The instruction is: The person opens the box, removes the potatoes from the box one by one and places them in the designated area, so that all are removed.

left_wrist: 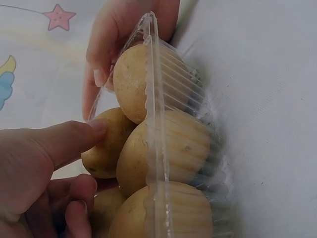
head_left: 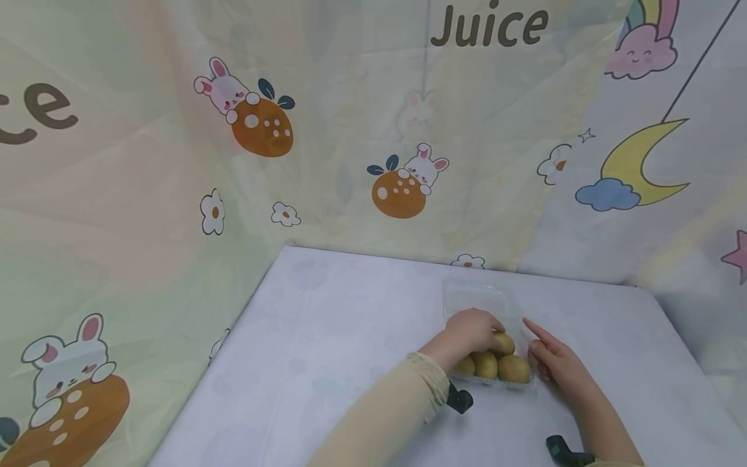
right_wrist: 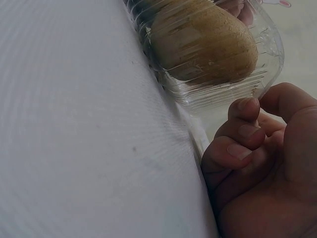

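Observation:
A clear ribbed plastic container [head_left: 508, 384] holds several brown potatoes [head_left: 515, 368], some lying on top of others. My left hand [head_left: 475, 331] reaches into it from the left. In the left wrist view its thumb [left_wrist: 79, 136] presses on a potato [left_wrist: 111, 141] at the inner side, with the other fingers curled beneath. My right hand [head_left: 560, 364] is at the container's right side, index finger stretched along it. Up close in the right wrist view, thumb and curled fingertips [right_wrist: 245, 106] pinch the rim at the corner, beside a large potato [right_wrist: 205, 44].
The container's clear lid [head_left: 475, 297] lies folded back behind it. A white-covered table [head_left: 303, 363] spreads out below. Printed cloth with rabbits and a moon [head_left: 648, 162] hangs behind and at the sides. Black wrist-camera mounts [head_left: 460, 399] show at both wrists.

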The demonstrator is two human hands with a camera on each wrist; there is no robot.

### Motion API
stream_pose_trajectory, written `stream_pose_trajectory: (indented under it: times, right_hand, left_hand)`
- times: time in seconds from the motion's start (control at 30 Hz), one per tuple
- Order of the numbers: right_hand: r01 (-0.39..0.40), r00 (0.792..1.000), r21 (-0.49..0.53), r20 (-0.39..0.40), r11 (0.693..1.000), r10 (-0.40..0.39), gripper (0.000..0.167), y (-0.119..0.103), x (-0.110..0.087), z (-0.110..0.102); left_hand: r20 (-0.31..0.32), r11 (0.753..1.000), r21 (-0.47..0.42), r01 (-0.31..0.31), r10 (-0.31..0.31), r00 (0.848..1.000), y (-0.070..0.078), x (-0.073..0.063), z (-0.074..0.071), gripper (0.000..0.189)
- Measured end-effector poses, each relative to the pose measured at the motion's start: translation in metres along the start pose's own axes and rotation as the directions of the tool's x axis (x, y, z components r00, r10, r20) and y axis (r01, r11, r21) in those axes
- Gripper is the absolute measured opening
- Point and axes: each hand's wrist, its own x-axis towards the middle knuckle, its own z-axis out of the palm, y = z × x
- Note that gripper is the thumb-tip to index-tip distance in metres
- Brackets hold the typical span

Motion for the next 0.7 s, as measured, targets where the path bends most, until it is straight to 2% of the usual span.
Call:
stream_pose_trajectory:
  times: [0.3,0.53,0.7]
  right_hand:
    - [0.001,1.0,0.002,0.001,1.0,-0.001,0.057,0.0,-0.001,-0.001]
    - [-0.02,1.0,-0.005,-0.007,1.0,0.02,0.058,-0.002,-0.001,0.001]
    - [-0.049,0.998,-0.02,-0.026,0.999,0.049,0.057,-0.002,-0.002,0.002]
  left_hand:
    - [-0.024,0.998,-0.014,-0.06,0.06,0.998,-0.008,0.0,-0.002,0.032]
    - [-0.064,0.989,-0.121,-0.081,0.074,0.995,-0.021,-0.01,-0.011,0.035]
    - [-0.113,0.963,-0.254,-0.092,0.065,0.992,-0.035,-0.02,-0.02,0.035]
